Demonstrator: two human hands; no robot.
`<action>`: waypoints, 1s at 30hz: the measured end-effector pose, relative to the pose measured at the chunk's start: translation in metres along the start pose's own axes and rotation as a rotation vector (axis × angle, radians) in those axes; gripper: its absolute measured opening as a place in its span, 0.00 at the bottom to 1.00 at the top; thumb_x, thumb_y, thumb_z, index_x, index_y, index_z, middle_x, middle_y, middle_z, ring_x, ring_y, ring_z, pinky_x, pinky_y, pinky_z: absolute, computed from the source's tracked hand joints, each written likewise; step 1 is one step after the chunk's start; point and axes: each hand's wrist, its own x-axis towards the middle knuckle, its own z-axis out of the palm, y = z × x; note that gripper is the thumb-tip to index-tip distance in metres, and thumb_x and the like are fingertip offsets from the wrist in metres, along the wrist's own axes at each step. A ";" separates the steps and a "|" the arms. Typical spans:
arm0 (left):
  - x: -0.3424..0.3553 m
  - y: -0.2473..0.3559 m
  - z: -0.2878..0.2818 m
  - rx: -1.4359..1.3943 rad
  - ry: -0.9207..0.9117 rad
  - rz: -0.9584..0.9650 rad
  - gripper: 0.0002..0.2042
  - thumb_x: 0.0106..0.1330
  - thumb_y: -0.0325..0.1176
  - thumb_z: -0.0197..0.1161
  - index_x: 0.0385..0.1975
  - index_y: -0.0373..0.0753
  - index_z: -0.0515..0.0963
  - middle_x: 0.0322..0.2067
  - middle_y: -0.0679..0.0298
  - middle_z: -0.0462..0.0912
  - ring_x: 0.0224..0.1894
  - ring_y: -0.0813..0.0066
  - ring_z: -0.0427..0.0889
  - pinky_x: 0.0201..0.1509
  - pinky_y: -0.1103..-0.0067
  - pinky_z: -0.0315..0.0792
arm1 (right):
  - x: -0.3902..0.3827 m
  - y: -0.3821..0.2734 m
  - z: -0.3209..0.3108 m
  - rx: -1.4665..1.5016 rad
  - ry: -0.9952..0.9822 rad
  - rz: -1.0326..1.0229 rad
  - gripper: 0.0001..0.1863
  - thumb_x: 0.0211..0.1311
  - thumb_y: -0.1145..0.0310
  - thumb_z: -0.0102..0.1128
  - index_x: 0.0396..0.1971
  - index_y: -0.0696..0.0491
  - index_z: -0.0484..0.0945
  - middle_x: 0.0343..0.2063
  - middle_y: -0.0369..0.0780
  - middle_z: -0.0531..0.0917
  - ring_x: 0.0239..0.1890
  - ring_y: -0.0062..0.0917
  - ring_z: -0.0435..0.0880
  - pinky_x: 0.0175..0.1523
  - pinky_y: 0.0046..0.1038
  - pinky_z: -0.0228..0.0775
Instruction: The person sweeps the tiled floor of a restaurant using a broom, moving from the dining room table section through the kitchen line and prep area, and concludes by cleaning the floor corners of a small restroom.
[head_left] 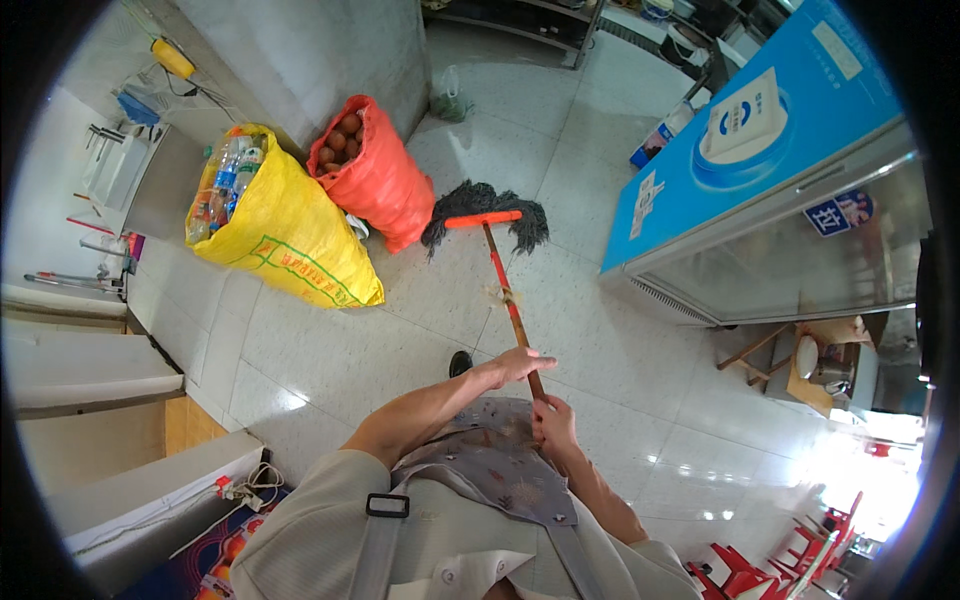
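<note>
A mop slants away from me, its dark grey strands spread on the tiled floor under a red-orange crossbar. Its handle is red toward the head and brown nearer me, with something tied round it partway. My left hand is closed on the handle, one digit stretched out to the right. Lower down, close to my apron, my right hand wraps round the handle's near end. The mop strands lie beside the base of a red sack filled with round brown things.
A yellow sack of plastic bottles leans by the grey wall. One small bag sits past the mop. At right stands a blue-sided, glass-fronted fridge; red stools are at lower right. Cables hang at lower left.
</note>
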 end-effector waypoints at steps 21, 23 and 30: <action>0.200 0.246 -0.246 0.216 -0.028 0.205 0.18 0.67 0.48 0.54 0.42 0.38 0.76 0.42 0.67 0.77 0.45 0.75 0.72 0.49 0.78 0.65 | 0.313 -0.317 0.148 -0.166 0.001 -0.149 0.09 0.64 0.71 0.45 0.26 0.57 0.72 0.17 0.40 0.73 0.12 0.26 0.69 0.14 0.30 0.53; 0.231 0.283 -0.267 0.216 -0.029 0.211 0.20 0.68 0.49 0.51 0.47 0.38 0.76 0.46 0.63 0.78 0.48 0.73 0.72 0.53 0.77 0.64 | 0.358 -0.362 0.136 -0.574 -0.114 -0.281 0.10 0.64 0.70 0.47 0.24 0.57 0.72 0.16 0.41 0.73 0.12 0.28 0.68 0.14 0.31 0.52; 0.317 0.398 -0.333 0.439 0.043 0.452 0.23 0.70 0.51 0.45 0.47 0.37 0.76 0.45 0.58 0.77 0.50 0.67 0.74 0.56 0.75 0.65 | 0.441 -0.515 0.128 -0.750 -0.236 -0.344 0.10 0.60 0.68 0.53 0.33 0.61 0.74 0.17 0.43 0.73 0.17 0.30 0.71 0.17 0.34 0.59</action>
